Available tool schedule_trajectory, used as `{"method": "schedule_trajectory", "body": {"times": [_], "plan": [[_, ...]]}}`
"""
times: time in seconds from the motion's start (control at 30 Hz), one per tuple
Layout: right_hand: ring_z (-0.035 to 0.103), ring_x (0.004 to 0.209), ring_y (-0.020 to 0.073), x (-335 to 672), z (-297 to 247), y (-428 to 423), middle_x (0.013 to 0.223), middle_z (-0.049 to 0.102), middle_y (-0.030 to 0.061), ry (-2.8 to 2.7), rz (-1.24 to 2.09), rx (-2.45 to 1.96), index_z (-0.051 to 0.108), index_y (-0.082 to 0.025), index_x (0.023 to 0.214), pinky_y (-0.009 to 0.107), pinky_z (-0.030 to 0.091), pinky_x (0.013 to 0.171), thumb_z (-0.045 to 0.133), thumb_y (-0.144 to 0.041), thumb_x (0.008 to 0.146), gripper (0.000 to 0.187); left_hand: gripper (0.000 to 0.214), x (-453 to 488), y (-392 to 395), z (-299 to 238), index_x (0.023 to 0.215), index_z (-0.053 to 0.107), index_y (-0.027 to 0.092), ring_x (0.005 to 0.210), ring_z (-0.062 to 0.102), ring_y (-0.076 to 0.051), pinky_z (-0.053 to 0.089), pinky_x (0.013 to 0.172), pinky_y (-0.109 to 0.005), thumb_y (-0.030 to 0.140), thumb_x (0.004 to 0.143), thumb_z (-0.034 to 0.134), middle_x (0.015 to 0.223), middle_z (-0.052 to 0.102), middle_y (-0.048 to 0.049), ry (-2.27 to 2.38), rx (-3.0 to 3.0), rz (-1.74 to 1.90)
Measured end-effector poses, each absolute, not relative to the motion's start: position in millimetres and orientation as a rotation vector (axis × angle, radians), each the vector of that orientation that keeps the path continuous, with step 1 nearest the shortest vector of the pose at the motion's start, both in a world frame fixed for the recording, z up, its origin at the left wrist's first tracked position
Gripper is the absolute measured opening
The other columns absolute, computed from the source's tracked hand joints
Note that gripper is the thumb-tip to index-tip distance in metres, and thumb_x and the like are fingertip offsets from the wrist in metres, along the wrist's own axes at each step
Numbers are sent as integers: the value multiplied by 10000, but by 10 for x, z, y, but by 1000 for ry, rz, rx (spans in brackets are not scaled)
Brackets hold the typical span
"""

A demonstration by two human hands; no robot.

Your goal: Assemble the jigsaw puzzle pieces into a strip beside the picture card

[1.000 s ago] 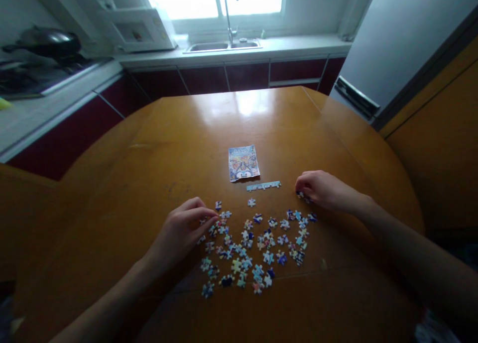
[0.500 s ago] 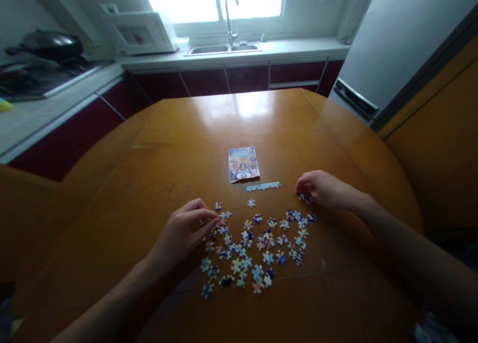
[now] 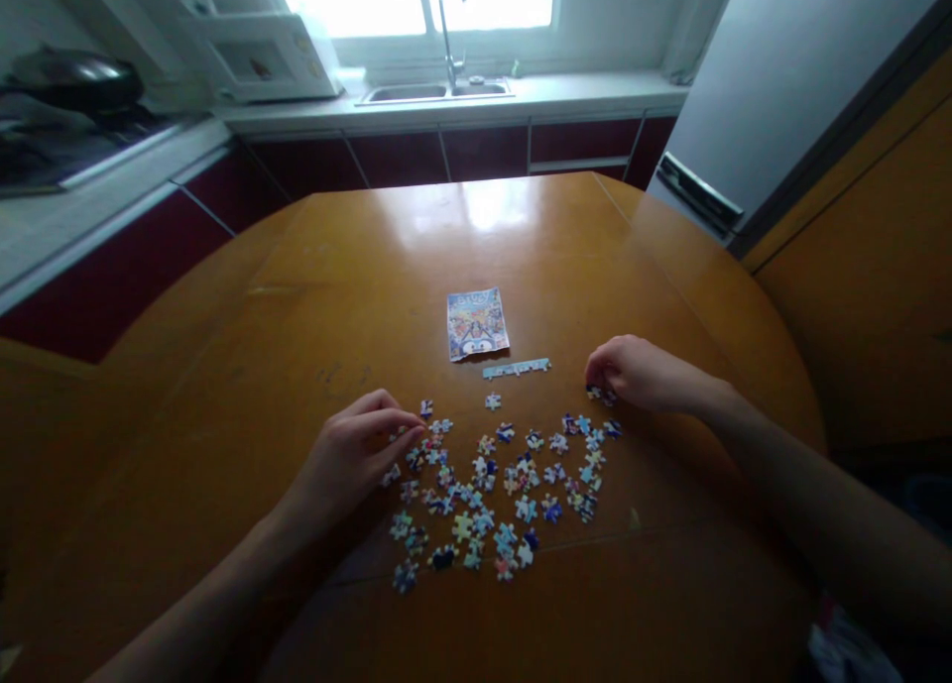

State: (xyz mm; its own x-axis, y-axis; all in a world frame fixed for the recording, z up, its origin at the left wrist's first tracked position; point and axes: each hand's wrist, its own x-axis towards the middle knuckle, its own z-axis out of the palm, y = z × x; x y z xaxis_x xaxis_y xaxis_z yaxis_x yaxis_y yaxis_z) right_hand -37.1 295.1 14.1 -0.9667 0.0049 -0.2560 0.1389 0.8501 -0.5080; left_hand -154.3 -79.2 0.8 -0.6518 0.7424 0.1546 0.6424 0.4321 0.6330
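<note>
Many jigsaw puzzle pieces [image 3: 483, 519] lie scattered on the wooden table [image 3: 357, 296]. My left hand [image 3: 368, 440] is at the left edge of the scatter, thumb and index finger brought together; whatever is between them, if anything, is too small to make out. On the right, my right hand [image 3: 632, 371] has its fingers curled down on a puzzle piece [image 3: 593, 392], with another piece beside it under the fingers. Between the hands lies a joined strip of pieces [image 3: 517, 368], a single loose piece [image 3: 493, 401] just below it. A printed picture sheet [image 3: 477, 324] rests behind the strip.
Beyond the table, a counter carries a sink [image 3: 438, 91] with a tall faucet [image 3: 449, 29] and a white microwave [image 3: 260, 58]. A dark pan [image 3: 78, 78] sits on the stove at far left. A fridge [image 3: 788, 88] stands to the right.
The whole view has shifted slightly, so things appear a little further left. My left hand's fingertips have drawn closer together near the pieces; my right hand stays over the same pieces.
</note>
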Motion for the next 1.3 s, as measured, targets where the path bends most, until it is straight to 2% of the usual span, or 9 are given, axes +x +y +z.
{"method": "schedule_trajectory", "body": {"times": [0.17, 0.37, 0.53, 0.67, 0.9, 1.07, 1.3], "plan": [[657, 642, 138, -373, 172, 2969, 758, 755, 39, 2796, -794, 113, 766, -181, 793, 239, 459, 613, 499, -16, 735, 319, 204, -1572, -794, 22, 858, 741, 193, 649, 553, -113, 437, 541, -199, 370, 910, 654, 788, 602, -17, 2585, 1191, 1048], [624, 648, 128, -345, 193, 2972, 792, 739, 30, 2813, -775, 52, 756, -200, 846, 237, 423, 589, 577, -125, 811, 197, 216, -1585, -781, 31, 849, 744, 191, 640, 547, -115, 426, 535, -198, 378, 907, 652, 764, 597, -15, 2581, 1187, 1065], [605, 646, 128, -342, 207, 2949, 765, 719, 22, 2794, -735, 37, 750, -203, 844, 246, 402, 582, 650, -195, 814, 105, 218, -1591, -789, 19, 853, 751, 196, 646, 553, -118, 428, 542, -205, 387, 901, 657, 778, 600, -16, 2575, 1171, 1051], [617, 664, 140, -349, 228, 2995, 798, 732, 37, 2843, -642, 125, 746, -202, 812, 259, 394, 586, 639, -210, 837, 110, 222, -1605, -807, -16, 871, 748, 195, 655, 558, -120, 432, 548, -209, 395, 904, 657, 798, 602, -18, 2561, 1164, 1058], [634, 681, 152, -273, 332, 3042, 792, 738, 26, 2758, -602, 118, 750, -228, 797, 261, 388, 581, 637, -164, 800, 130, 226, -1595, -791, -1, 864, 748, 193, 643, 556, -117, 432, 539, -206, 397, 901, 659, 785, 602, -19, 2554, 1159, 1070], [621, 651, 151, -244, 362, 2994, 765, 725, 16, 2731, -547, 133, 730, -228, 757, 262, 357, 540, 703, -228, 774, 32, 232, -1579, -770, 25, 847, 747, 187, 637, 545, -117, 423, 528, -203, 387, 908, 647, 774, 609, -24, 2564, 1163, 1053], [646, 673, 177, -204, 353, 2943, 768, 733, 26, 2698, -439, 151, 740, -244, 745, 271, 352, 532, 726, -307, 774, 71, 197, -1587, -767, 52, 844, 747, 187, 666, 559, -127, 434, 566, -226, 348, 902, 649, 785, 612, -30, 2575, 1150, 1081]]}}
